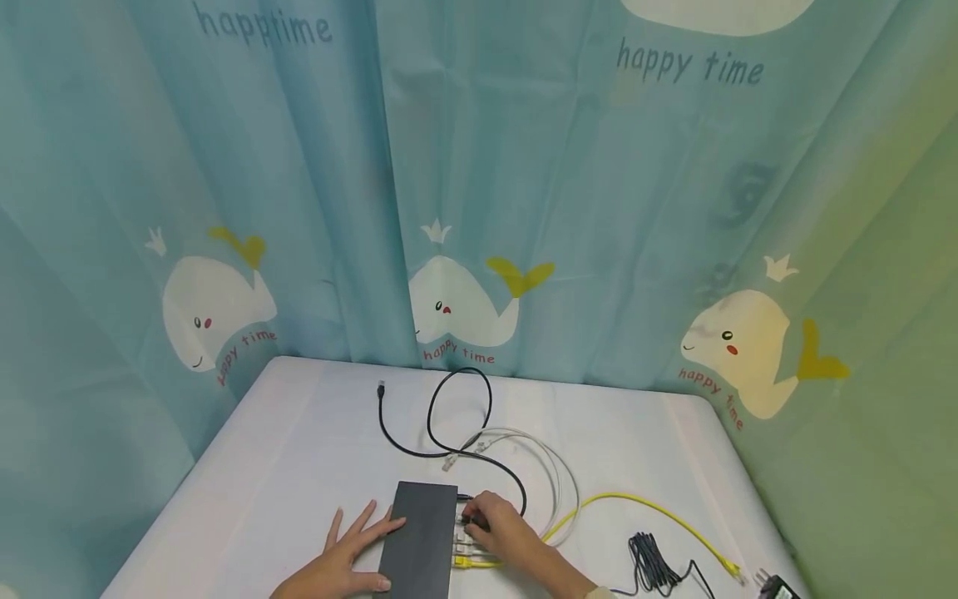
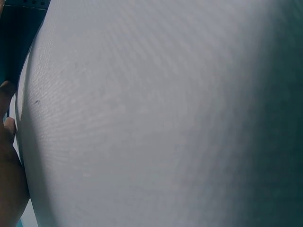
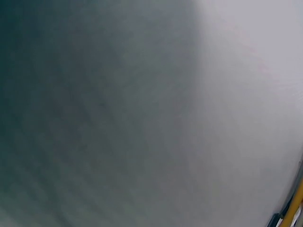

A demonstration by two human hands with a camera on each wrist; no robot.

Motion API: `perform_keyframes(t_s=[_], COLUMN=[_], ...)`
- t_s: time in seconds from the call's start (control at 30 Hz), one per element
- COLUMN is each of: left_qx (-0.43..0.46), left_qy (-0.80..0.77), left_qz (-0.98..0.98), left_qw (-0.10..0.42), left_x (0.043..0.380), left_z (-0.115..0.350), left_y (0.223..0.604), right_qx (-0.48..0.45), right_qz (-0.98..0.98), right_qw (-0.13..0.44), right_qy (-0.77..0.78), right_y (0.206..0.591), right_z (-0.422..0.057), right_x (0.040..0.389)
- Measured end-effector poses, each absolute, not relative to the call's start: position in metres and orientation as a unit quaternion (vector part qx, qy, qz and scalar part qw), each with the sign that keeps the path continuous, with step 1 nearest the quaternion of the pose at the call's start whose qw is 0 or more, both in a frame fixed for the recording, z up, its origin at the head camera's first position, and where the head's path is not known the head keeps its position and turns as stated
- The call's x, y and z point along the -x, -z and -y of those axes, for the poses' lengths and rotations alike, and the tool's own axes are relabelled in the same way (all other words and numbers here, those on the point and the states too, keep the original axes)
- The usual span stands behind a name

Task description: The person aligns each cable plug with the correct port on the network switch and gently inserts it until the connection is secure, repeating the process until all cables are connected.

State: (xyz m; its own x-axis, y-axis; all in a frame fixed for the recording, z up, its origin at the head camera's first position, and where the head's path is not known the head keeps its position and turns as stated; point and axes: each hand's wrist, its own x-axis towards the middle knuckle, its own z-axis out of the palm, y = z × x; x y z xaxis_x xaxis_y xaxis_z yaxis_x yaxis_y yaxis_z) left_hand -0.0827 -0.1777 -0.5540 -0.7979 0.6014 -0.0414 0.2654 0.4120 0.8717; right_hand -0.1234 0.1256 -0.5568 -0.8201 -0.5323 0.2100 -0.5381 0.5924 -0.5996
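Note:
A flat dark network switch (image 1: 421,532) lies on the table, its ports along the right side. My left hand (image 1: 340,556) is at its left edge with fingers spread, the thumb and one finger resting on its top. In the left wrist view the hand (image 2: 9,165) shows only at the left border, by the dark switch (image 2: 21,33). My right hand (image 1: 503,528) pinches the black plug (image 1: 477,522) of a black network cable (image 1: 516,482) at the ports. Below it, white plugs (image 1: 464,549) and a yellow plug (image 1: 462,562) sit in the ports.
The black cable's free plug (image 1: 381,389) lies at the back. White cables (image 1: 565,474) loop behind my right hand. A yellow cable (image 1: 651,503) runs right to its loose plug (image 1: 732,569). A bundled black cord (image 1: 653,561) and a power adapter (image 1: 778,589) lie front right. A curtain (image 1: 479,166) hangs behind.

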Motion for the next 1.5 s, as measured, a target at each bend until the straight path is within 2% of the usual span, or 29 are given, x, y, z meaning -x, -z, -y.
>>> perform_keyframes(t_s=[0.37,0.73,1.03,1.2,1.5], left_qx=[-0.269,-0.274,-0.268,-0.263,-0.269], left_qy=[-0.47,-0.466,-0.466,-0.458,-0.454], left_qz=[-0.825,-0.821,-0.822,-0.832,-0.831], left_qw=[0.164,0.182,0.188,0.17,0.178], left_x=[0.0832,0.0816,0.0831,0.0839,0.0839], left_z=[0.1773,0.1775,0.1768,0.1755,0.1761], left_y=[0.5533,0.5508,0.5474,0.5497,0.5489], right_qx=[-0.295,-0.282,-0.315,-0.296,-0.278], right_qz=[0.898,0.898,0.88,0.884,0.906], right_qw=[-0.009,-0.019,0.048,0.034,0.033], right_qy=[-0.325,-0.336,-0.353,-0.36,-0.319], right_y=[0.5519,0.5571,0.5591,0.5578,0.5552], right_z=[-0.1248,-0.1249,-0.1276,-0.1288,-0.1259], right_x=[0.1237,0.1222,0.123,0.1236,0.1216])
